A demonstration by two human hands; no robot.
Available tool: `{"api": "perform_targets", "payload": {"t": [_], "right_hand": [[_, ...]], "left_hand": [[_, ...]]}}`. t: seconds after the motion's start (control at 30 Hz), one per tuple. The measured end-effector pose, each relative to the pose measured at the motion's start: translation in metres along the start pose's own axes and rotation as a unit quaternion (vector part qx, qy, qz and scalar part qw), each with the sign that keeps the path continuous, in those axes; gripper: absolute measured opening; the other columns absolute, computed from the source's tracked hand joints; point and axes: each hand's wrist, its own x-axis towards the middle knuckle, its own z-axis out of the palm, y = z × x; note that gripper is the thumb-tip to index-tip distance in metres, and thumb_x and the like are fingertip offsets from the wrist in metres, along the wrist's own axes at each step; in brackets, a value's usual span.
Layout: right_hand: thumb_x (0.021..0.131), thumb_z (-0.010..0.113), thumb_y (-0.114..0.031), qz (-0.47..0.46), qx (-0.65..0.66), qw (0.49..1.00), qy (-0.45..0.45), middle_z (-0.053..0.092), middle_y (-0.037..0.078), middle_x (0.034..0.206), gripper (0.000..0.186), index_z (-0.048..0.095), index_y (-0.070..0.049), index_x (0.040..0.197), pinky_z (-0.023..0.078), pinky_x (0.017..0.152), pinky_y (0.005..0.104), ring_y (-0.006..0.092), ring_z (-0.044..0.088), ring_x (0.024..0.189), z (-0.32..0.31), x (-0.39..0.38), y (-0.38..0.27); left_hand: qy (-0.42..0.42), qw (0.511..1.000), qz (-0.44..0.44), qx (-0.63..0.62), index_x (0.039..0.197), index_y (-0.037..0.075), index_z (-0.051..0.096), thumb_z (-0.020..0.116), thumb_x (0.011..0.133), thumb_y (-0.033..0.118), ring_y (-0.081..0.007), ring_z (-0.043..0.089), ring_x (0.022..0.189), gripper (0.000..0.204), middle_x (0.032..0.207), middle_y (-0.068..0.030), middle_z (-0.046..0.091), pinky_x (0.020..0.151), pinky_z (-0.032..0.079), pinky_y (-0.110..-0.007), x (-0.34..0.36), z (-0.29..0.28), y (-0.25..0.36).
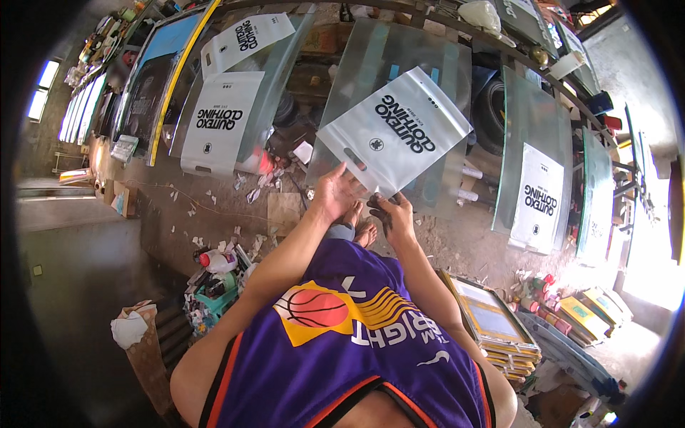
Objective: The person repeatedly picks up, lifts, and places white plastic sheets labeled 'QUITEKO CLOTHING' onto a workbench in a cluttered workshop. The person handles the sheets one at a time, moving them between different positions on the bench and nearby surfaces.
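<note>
A white translucent plastic bag [446, 135] with black printing and a cut-out handle slot is tilted in front of me, above a glass sheet. My left hand [335, 194] grips its near left edge beside the slot, palm turned up, with some fingers hidden under the plastic. At the bag's nearest corner, my right hand [394, 217] pinches the edge; its fingertips are stained dark. Two similar bags, an upper one [228, 53] and a lower one [217, 153], lie on a glass sheet at the left. Another printed bag [535, 192] rests on glass at the right.
Glass sheets on racks span the front, including the middle glass sheet [349, 78]. A yellow-edged frame [165, 100] leans at the left. Stacked frames [492, 321] stand by my right side. Paper scraps litter the floor [214, 214], and a teal basket [217, 303] holds bottles.
</note>
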Motion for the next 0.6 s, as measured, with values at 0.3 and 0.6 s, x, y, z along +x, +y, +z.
{"api": "perform_targets", "payload": {"t": [0.3,0.6], "right_hand": [[0.087,0.059,0.002,0.037,-0.028,0.998,-0.038,0.066,0.017,0.096,0.023,0.056,0.009,0.109,0.057,0.076,0.0328,0.0243,0.068,0.083,0.001,-0.006,0.026],[0.081,0.066,-0.004,-0.134,-0.252,0.951,0.115,0.066,0.018,0.102,0.033,0.057,0.009,0.111,0.055,0.072,0.0326,0.0239,0.068,0.079,-0.041,-0.005,0.013]], "left_hand": [[0.018,0.999,-0.011,0.036,0.131,0.006,0.049,0.061,0.094,0.027,-0.0293,0.050,0.124,0.045,0.130,-0.0108,0.055,0.106,0.040,-0.048,0.025,0.009,-0.015],[0.196,0.969,0.033,0.147,0.144,0.001,0.030,0.067,0.088,0.040,-0.0333,0.045,0.128,0.078,0.138,-0.0195,0.044,0.103,0.038,-0.048,0.026,0.045,-0.047]]}}
